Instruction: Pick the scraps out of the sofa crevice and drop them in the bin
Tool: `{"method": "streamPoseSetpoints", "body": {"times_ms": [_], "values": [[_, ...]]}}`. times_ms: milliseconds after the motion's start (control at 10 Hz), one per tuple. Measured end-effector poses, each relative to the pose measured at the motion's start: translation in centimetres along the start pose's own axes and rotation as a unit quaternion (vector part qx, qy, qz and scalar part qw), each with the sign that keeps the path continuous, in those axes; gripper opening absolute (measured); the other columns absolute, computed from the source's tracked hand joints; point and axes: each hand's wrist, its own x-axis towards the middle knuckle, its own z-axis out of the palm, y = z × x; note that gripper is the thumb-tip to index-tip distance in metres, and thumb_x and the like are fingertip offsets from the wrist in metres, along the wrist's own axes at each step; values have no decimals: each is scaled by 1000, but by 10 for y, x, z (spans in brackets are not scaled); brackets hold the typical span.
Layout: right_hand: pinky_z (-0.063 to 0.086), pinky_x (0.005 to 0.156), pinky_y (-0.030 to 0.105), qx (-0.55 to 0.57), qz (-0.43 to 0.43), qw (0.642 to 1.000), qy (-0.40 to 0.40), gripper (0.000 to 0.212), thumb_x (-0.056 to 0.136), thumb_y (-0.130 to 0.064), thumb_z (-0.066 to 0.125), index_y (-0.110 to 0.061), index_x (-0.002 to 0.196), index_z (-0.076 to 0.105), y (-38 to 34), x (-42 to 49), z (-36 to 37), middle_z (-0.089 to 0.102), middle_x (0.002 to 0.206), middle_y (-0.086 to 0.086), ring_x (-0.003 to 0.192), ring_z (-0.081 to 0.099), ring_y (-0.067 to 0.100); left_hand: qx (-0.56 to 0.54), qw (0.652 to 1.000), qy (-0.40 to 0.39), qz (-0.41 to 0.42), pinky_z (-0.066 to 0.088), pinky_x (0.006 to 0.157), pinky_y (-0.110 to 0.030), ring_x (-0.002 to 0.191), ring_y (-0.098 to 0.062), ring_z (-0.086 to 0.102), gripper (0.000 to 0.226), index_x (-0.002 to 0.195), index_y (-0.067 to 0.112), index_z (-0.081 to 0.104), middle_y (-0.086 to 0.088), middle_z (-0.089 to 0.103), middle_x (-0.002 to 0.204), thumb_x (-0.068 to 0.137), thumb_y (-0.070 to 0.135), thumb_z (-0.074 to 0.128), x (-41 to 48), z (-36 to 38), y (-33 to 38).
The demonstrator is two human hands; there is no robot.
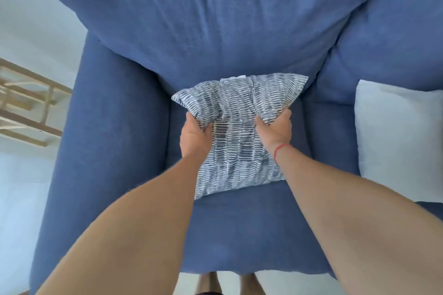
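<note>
Head view shows us standing over the blue sofa (124,151), both arms reaching down to the striped throw pillow (237,127) that lies on the seat, its far edge pressed against the back cushion (215,31). Our left hand (195,137) is clenched on the pillow's left side and our right hand (275,129) grips its right side — a red thread bracelet (279,152) circles that wrist. The fabric bunches under both grasps, so the hold looks firm.

No scraps are visible yet, and no bin is in sight; the crevice where seat meets back is covered by the pillow, so we judge the step in hand is clearing it away. To do that well, we should lift the pillow straight up rather than drag it — dragging could push loose bits deeper into the gap. Setting it aside near the pale cushion (395,139) on the right would leave the crevice open for picking.
</note>
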Motion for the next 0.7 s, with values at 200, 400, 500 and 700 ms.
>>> {"method": "streamPoseSetpoints", "body": {"times_ms": [200,400,500,700], "values": [[46,87,32,72,-113,990,50,44,82,-29,72,-12,102,37,-50,13,22,54,113,10,97,51,18,-71,995,59,48,47,85,-35,102,-22,58,36,122,13,40,-4,61,118,92,21,59,54,-30,27],[33,113,34,85,-32,994,-54,95,76,-44,76,-9,147,22,-63,38,34,35,151,4,138,39,23,-56,997,-48,-33,36,109,-46,133,-32,40,87,151,12,-4,-13,37,148,91,22,58,104,-37,36],[20,122,45,21,2,997,-73,121,70,-58,73,-11,154,-1,-59,43,38,11,163,3,149,19,22,4,997,-57,-60,25,116,-50,143,-32,21,101,148,4,-22,-14,12,158,92,31,57,111,-40,36],[18,121,50,-8,98,994,-44,121,73,-59,71,-4,153,-1,-64,6,49,5,163,9,151,10,26,42,994,-78,-67,22,119,-46,149,-29,9,95,151,4,-14,-13,2,162,94,43,52,76,-60,25]]}}
